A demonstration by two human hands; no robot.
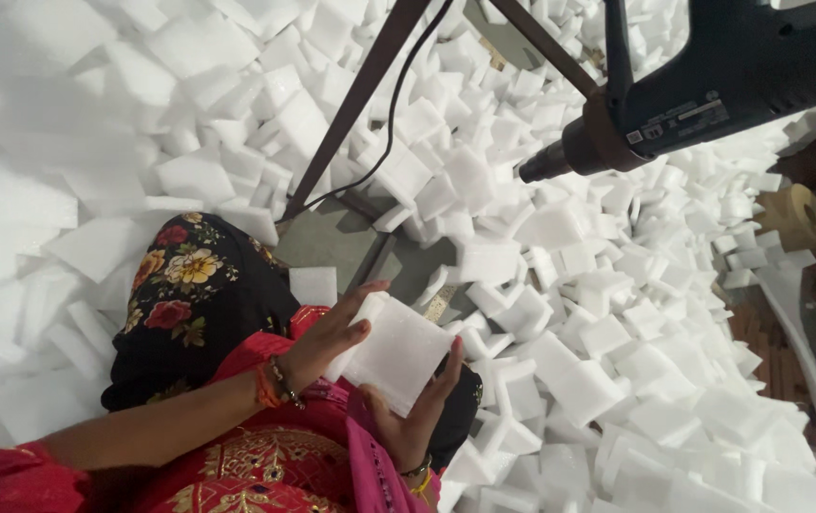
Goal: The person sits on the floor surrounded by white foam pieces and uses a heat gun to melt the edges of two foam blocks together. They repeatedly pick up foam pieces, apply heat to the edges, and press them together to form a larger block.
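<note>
A white square foam piece (398,350) is held between both my hands over my lap. My left hand (327,334) lies on its upper left edge, fingers spread along the top. My right hand (417,408) cups it from below, fingers up along its right edge. A black heat gun (702,81) with a dark metal nozzle hangs mounted at the upper right, nozzle pointing down-left, well above the foam piece.
Heaps of white foam squares (569,313) cover the floor all around. Brown metal stand legs (355,104) and a black cable run down to a bare grey floor patch (332,237). A roll of brown tape (793,217) lies at right. My floral black-clothed knee (189,304) is at left.
</note>
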